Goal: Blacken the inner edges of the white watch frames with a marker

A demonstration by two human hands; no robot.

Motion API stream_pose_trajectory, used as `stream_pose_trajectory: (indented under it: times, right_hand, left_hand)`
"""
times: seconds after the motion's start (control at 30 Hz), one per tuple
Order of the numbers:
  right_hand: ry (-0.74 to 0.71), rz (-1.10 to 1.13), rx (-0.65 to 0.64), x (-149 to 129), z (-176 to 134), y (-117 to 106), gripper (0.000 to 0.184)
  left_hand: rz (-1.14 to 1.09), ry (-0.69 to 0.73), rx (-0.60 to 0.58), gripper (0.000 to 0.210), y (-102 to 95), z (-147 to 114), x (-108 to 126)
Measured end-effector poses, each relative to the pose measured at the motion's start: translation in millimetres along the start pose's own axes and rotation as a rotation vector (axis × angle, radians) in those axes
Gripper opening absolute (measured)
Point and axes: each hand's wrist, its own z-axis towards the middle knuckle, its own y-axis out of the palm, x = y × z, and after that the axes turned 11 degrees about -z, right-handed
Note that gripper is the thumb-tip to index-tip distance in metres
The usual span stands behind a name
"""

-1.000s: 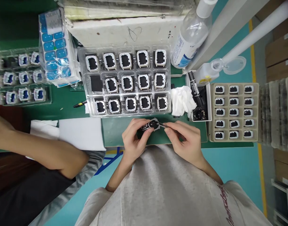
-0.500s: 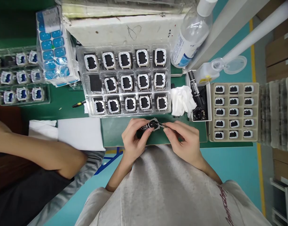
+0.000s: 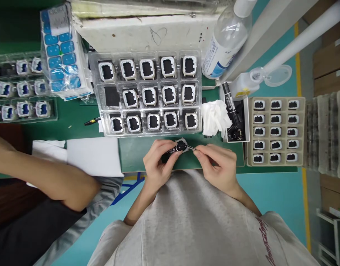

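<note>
Just in front of my body, my left hand (image 3: 158, 160) is closed around a black marker pen (image 3: 173, 149) with white print. At the pen's right end is a small white watch-case frame (image 3: 182, 140) with a dark middle; whether it is fitted on the pen or only pinched there I cannot tell. My right hand (image 3: 218, 164) pinches a thin metal tool (image 3: 191, 147), perhaps tweezers, whose tip reaches the frame. Beyond both hands lies a clear plastic tray (image 3: 155, 84) bearing several white frames on black pads.
A tan tray (image 3: 305, 133) of white frames stands at right, beside a white box (image 3: 248, 120) of pens. Crumpled white cloth (image 3: 215, 117) and a clear bottle (image 3: 228, 40) are nearby. On the left are a co-worker's arm (image 3: 53, 173), white sheets (image 3: 93, 157) and a blue-celled pack (image 3: 61, 55).
Both hands stay nearly in place. The thin tool in my right hand shows a little more of its length, and the co-worker's arm has shifted slightly.
</note>
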Motion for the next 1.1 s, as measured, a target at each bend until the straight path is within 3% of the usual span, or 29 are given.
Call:
stream_pose_trajectory:
  times: [0.27,0.57,1.1]
  right_hand:
    - [0.029,0.021,-0.023,-0.2,-0.2,-2.6,0.016]
    - [0.051,0.042,-0.043,-3.2,-1.4,-4.0,0.012]
    - [0.022,0.033,-0.036,-2.3,0.3,-3.1,0.012]
  left_hand:
    - [0.019,0.002,-0.071,0.043,-2.2,0.6,2.5]
    - [0.083,0.02,-0.012,0.028,-2.1,1.1,0.8]
    - [0.108,0.047,-0.005,0.021,-2.1,1.2,-2.3]
